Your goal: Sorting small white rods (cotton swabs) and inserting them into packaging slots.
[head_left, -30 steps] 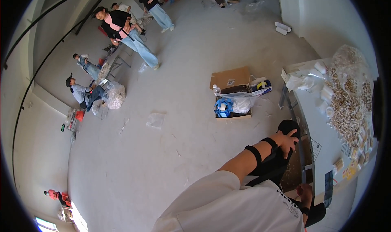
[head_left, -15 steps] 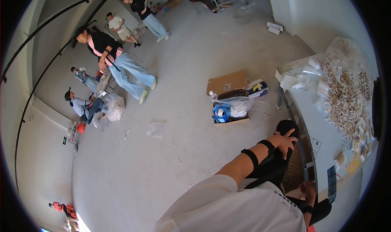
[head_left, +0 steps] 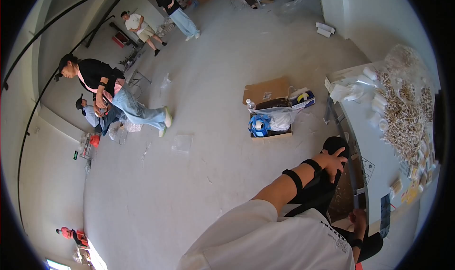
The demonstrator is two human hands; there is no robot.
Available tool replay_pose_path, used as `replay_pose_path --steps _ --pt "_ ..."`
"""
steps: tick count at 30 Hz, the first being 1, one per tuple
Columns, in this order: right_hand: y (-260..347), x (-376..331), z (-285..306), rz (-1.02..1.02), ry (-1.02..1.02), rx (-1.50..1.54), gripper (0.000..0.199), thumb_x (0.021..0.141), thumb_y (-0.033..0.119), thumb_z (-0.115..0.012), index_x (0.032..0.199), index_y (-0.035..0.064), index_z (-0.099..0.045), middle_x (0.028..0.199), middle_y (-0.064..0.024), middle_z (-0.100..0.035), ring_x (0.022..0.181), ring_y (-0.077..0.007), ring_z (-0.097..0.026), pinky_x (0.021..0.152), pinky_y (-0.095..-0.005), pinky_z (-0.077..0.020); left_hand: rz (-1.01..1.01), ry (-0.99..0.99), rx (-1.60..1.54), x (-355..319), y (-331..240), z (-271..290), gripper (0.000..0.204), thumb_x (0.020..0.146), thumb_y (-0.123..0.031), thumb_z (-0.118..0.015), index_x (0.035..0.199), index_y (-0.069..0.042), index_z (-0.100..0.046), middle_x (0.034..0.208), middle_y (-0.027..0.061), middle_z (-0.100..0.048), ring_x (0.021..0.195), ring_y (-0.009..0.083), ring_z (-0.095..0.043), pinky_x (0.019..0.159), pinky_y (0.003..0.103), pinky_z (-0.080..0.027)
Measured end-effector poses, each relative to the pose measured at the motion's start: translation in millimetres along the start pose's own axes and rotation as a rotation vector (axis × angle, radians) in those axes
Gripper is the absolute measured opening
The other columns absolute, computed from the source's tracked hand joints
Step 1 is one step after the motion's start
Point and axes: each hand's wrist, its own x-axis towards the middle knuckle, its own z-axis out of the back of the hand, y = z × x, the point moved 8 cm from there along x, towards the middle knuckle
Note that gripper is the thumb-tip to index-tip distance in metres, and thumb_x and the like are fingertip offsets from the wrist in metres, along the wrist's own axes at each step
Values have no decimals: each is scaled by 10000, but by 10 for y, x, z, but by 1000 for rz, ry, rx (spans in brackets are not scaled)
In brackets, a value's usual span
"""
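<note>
- Right of centre in the frame, the left hand (head_left: pixel 334 160) rests on the rounded black back of a chair (head_left: pixel 337 144), fingers curled loosely over its top edge; two black straps circle the forearm behind it.
- That black chair sits at the right of the frame, just beside the edge of the pale surface (head_left: pixel 367 142); its lower part is hidden behind the forearm.
- Down at the lower right, the right hand (head_left: pixel 358 219) pokes out past the white T-shirt shoulder; it looks loosely closed, but I cannot tell whether it holds anything, as it is small and partly hidden.
- Just right of that hand, a dark flat rectangular object (head_left: pixel 385 214) lies near the surface's edge.
- Across the right of the frame, the surface carries a broad heap of small beige pieces (head_left: pixel 403 123), with white wrapped items (head_left: pixel 348 91) at its upper end.
- On the grey concrete floor in the upper middle, an open brown cardboard box (head_left: pixel 268 91) sits with a blue coil (head_left: pixel 259 125) and a clear plastic bag (head_left: pixel 279 116) in front of it.
- At the left, a person in a black top and light jeans (head_left: pixel 111 92) strides past a crouching person (head_left: pixel 90 113).
- At the upper left, two more people stand: one in a white shirt (head_left: pixel 137 26), one in black (head_left: pixel 173 7).
- At the lower left edge, a small figure in red (head_left: pixel 68 233) sits low on the floor.
</note>
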Motion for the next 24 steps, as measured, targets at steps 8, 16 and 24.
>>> replay_pose_path --steps 8,16,24 --pt "-277 516 332 167 7 -319 106 852 169 -588 809 99 -521 618 -7 -507 493 -105 -483 440 -251 -360 -40 -25 -53 91 62 -56 723 652 -438 -809 1301 -203 -595 1586 10 -148 1428 339 219 920 722 -247" --pt "-343 642 431 183 -42 -447 97 833 150 -587 886 107 -518 655 -5 -498 505 -99 -466 451 -267 -362 -10 -14 -34 6 65 -42 720 664 -437 -807 1308 -198 -591 1588 21 -138 1426 345 219 921 713 -250" --pt "-360 658 470 190 -55 -457 86 833 127 -586 884 103 -520 628 -11 -494 487 -108 -469 438 -254 -357 -29 -18 -20 53 67 -49 722 665 -457 -806 1310 -214 -590 1590 17 -134 1426 349 211 922 690 -256"
